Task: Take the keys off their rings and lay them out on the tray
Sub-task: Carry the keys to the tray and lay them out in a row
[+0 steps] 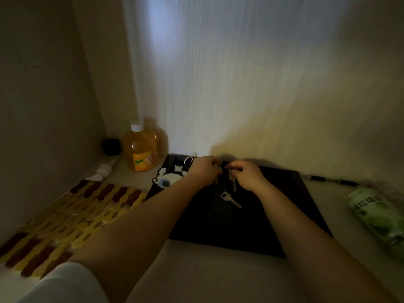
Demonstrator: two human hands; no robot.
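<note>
A black tray (284,215) lies on the pale tabletop against the wall. One silver key (230,199) lies loose on it, near the middle. Above the tray's far part, my left hand (204,170) pinches a key ring at its fingertips, and a key (216,179) hangs down below that hand. My right hand (246,174) pinches the head of another key (232,181) whose blade points toward me. A pixel-bead charm (169,179) with a blue eye lies at the tray's left edge, with a bare metal ring (188,159) beyond it.
A bottle of orange drink (140,149) stands left of the tray by the wall, with a small black box (112,146) and a white tube (102,171) nearby. A yellow-and-brown woven mat (65,219) covers the left. A green can (378,217) lies at the right; a pen (332,180) lies along the wall.
</note>
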